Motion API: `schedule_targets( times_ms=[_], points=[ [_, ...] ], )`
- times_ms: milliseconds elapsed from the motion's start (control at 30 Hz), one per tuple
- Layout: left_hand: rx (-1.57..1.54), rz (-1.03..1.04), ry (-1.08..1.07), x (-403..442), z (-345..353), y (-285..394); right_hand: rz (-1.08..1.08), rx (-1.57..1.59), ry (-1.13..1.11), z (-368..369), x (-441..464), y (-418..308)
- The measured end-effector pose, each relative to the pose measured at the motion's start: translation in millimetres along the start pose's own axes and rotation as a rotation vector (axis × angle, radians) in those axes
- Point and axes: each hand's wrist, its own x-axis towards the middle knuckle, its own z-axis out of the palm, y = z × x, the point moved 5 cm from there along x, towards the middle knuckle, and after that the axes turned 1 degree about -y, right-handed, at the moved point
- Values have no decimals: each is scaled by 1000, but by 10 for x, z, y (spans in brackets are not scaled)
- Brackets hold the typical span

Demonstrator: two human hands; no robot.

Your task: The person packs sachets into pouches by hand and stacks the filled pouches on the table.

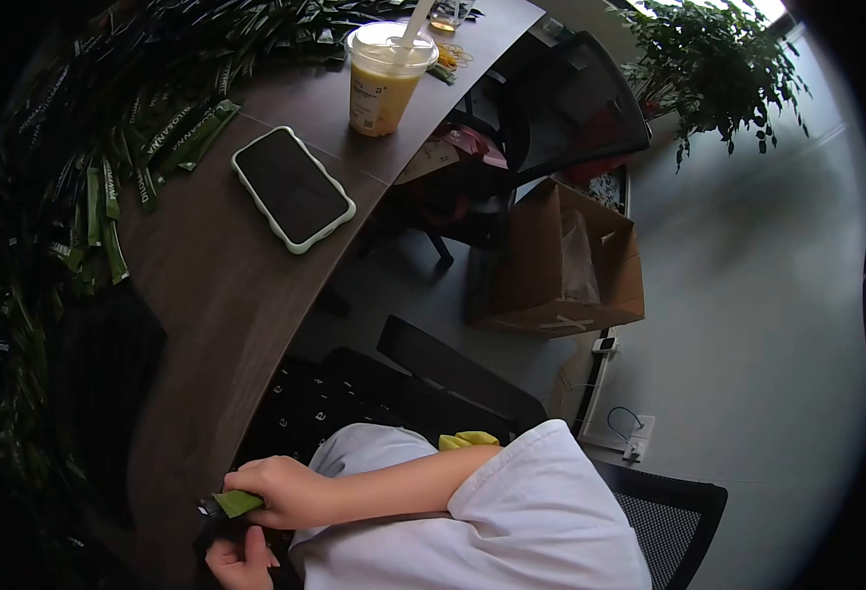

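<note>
My right hand (281, 492) is closed around a green stick packet (238, 503) at the table's near edge, with its dark printed end sticking out past the fingers. Just below it in the view is my left hand (239, 565), thumb raised apart from the fingers, and nothing shows in it. Part of that hand lies in shadow. A big heap of similar green stick packets (143, 147) covers the far side of the table, some with white lettering facing up.
On the wooden table (202, 270) lie a phone (293, 189) in a pale case and a plastic cup (384, 88) of yellow drink with a straw. Beyond the edge stand a black chair (576, 108), an open cardboard box (561, 265) and a leafy plant (718, 64).
</note>
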Motion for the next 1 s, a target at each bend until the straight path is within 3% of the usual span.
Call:
schedule_targets(
  times_ms=[100, 267, 400, 467, 500, 567, 600, 667, 700, 733, 767, 800, 867, 933, 1000],
  points=[
    [94, 134, 31, 8, 10, 108, -25, -25, 78, -115, 9, 22],
    [252, 341, 108, -8, -2, 264, -55, 174, -88, -88, 8, -52],
    [352, 469, 158, -66, -88, 335, -90, 141, -133, 6, -28, -224],
    [34, 539, -187, -107, -74, 137, -70, 152, -105, -62, -27, -303],
    [34, 537, -189, -206, -121, -20, -47, 165, -85, -97, -25, -314],
    [48, 237, -156, -356, -178, -439, -23, 78, -115, -111, -9, -262],
    [49, 238, -157, -321, -169, -279, -2, -10, -145, -103, -2, -217],
    [67, -164, -90, -187, -199, 93, -19, -11, -105, -52, -9, -119],
    [68, -163, -86, -157, -212, 230, -37, -14, -69, -48, -7, -100],
    [266, -164, -121, -134, -215, 332, -40, -15, -70, -75, 12, -131],
    [465, -164, -157, -125, -217, 367, -123, 92, 58, -191, 27, -220],
    [465, -165, -156, -121, -215, 340, -204, 199, 185, -318, 24, -301],
    [423, 29, -72, -97, -205, 289, -305, 273, 228, -374, 0, -424],
    [373, 229, 5, -88, -174, 176, -249, 934, 126, -249, 10, -443],
    [319, 425, 91, -111, -155, 92, -285, 609, -24, -105, 11, -453]
  ],
)
